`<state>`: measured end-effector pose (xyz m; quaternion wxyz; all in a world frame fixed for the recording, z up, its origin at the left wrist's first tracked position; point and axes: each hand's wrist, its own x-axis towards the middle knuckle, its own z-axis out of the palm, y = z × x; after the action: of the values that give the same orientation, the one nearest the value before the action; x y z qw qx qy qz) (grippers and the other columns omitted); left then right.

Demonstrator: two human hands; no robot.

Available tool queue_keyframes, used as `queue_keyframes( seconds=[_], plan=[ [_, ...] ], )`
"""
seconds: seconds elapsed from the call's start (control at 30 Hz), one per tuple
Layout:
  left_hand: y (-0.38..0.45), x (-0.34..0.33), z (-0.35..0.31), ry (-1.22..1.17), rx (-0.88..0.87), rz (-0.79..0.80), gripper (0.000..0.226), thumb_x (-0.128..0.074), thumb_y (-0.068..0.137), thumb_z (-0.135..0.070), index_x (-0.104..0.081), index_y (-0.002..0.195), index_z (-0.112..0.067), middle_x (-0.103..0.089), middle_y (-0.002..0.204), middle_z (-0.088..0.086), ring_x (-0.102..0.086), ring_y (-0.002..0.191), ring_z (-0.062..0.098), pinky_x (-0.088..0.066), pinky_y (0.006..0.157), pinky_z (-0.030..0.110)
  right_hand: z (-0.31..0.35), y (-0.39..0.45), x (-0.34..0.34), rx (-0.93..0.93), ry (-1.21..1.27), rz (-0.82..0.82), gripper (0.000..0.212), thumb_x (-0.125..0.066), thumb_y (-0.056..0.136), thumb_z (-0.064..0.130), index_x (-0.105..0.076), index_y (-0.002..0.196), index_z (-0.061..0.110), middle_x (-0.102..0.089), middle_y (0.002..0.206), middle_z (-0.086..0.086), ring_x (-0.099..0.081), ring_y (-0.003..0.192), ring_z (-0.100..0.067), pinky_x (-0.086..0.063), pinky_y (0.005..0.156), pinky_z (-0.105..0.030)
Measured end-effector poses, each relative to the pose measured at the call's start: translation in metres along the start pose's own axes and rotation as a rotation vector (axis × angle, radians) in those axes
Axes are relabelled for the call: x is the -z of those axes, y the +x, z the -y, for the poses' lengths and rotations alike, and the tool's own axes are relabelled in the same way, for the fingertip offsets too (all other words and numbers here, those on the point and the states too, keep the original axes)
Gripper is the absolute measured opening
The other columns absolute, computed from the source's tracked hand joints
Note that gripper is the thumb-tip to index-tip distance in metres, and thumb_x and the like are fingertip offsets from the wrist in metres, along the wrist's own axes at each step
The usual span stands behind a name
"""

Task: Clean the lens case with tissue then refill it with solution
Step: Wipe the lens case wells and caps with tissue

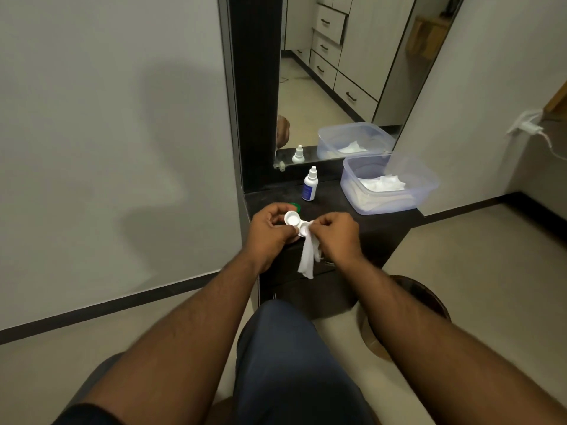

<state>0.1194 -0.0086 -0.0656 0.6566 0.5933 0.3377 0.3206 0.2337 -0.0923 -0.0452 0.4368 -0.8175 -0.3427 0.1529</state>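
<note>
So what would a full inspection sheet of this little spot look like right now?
Surface: dark narrow countertop below a wall mirror.
Job's things: white twin-cup plastic lens case, both cups uncapped; white crumpled tissue pressed at its right cup; small white solution bottle with blue label standing capped behind.
Clutter: green round cap behind the case; clear plastic tub of white tissues.
Grippers: left hand holds the case; right hand pinches the tissue.
Cables: white charger plug with cord on the right wall.
Surroundings: grey walls, beige floor, drawers reflected in the mirror.
</note>
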Motion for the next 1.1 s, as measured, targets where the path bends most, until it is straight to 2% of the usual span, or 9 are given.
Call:
queue_keyframes(
  seconds=[0.13,0.2,0.3,0.4,0.57,0.77,0.9,1.03,1.1],
  plan=[
    [0.001,-0.002,-0.004,-0.015,0.027,0.045,0.049,-0.066,0.077,0.014,-0.064,0.113,-0.019,-0.069,0.109,0.004,-0.068,0.1,0.02,-0.058,0.083,0.04,0.012,0.009,0.008,-0.296,0.024,0.114,0.004,-0.069,0.075,0.006,-0.069,0.076,0.003,-0.066,0.074,-0.015,-0.061,0.059,-0.023,-0.054,0.051,-0.031],
    [0.003,-0.002,-0.005,-0.027,0.061,0.067,0.05,-0.065,0.078,0.015,-0.066,0.114,-0.02,-0.067,0.116,0.005,-0.066,0.103,0.02,-0.058,0.085,0.038,0.015,0.017,0.02,-0.307,-0.043,0.225,0.01,-0.07,0.075,0.007,-0.069,0.082,0.0,-0.066,0.078,-0.017,-0.062,0.062,-0.022,-0.052,0.051,-0.029],
    [0.007,-0.003,-0.005,-0.053,0.135,0.079,0.045,-0.064,0.079,0.014,-0.069,0.111,-0.018,-0.063,0.125,0.01,-0.065,0.107,0.025,-0.058,0.084,0.038,0.016,0.022,0.039,0.016,-0.235,0.322,0.01,-0.065,0.082,0.013,-0.071,0.083,0.005,-0.069,0.086,-0.011,-0.064,0.077,-0.019,-0.054,0.066,-0.033],
    [0.006,-0.004,-0.012,-0.059,0.212,0.11,0.046,-0.056,0.081,0.018,-0.064,0.118,-0.008,-0.058,0.127,0.006,-0.064,0.105,0.026,-0.06,0.073,0.031,0.018,0.017,0.057,0.393,-0.413,0.414,0.011,-0.062,0.087,0.017,-0.07,0.094,0.013,-0.065,0.092,0.002,-0.059,0.086,-0.011,-0.047,0.072,-0.023],
    [0.01,-0.001,-0.022,-0.045,0.318,0.205,0.047,-0.05,0.084,0.019,-0.062,0.122,-0.006,-0.057,0.119,0.006,-0.065,0.098,0.027,-0.061,0.069,0.03,0.009,0.017,0.056,0.925,-0.815,0.457,0.02,-0.063,0.086,0.015,-0.068,0.106,0.013,-0.065,0.102,-0.005,-0.055,0.092,-0.021,-0.041,0.074,-0.028],
    [0.01,0.001,-0.024,0.042,0.321,0.266,0.044,-0.052,0.084,0.016,-0.064,0.119,-0.008,-0.057,0.109,0.002,-0.069,0.093,0.025,-0.061,0.07,0.03,0.004,0.019,0.048,1.126,-0.906,0.424,0.035,-0.083,0.061,0.008,-0.071,0.094,0.008,-0.068,0.084,-0.011,-0.061,0.072,-0.029,-0.048,0.057,-0.033],
    [0.01,0.001,-0.025,0.017,0.332,0.269,0.037,-0.051,0.084,0.017,-0.067,0.108,-0.007,-0.06,0.112,0.011,-0.069,0.092,0.027,-0.061,0.071,0.032,-0.002,0.019,0.045,1.248,-0.926,0.41,0.02,-0.064,0.076,0.02,-0.07,0.09,0.007,-0.066,0.079,-0.01,-0.06,0.067,-0.028,-0.045,0.055,-0.032],
    [0.012,0.001,-0.026,0.037,0.358,0.255,0.035,-0.05,0.084,0.015,-0.066,0.107,-0.007,-0.061,0.114,0.014,-0.069,0.093,0.027,-0.061,0.071,0.032,-0.009,0.016,0.039,1.249,-0.938,0.359,0.027,-0.08,0.067,0.021,-0.069,0.088,0.009,-0.065,0.079,-0.009,-0.059,0.067,-0.026,-0.044,0.055,-0.033],
    [0.012,0.0,-0.026,0.042,0.361,0.238,0.036,-0.05,0.084,0.015,-0.065,0.108,-0.007,-0.06,0.115,0.014,-0.069,0.095,0.027,-0.061,0.072,0.033,-0.011,0.015,0.035,1.191,-0.885,0.333,0.018,-0.076,0.073,0.022,-0.068,0.082,0.009,-0.064,0.076,-0.008,-0.057,0.066,-0.025,-0.043,0.055,-0.033]
  ],
)
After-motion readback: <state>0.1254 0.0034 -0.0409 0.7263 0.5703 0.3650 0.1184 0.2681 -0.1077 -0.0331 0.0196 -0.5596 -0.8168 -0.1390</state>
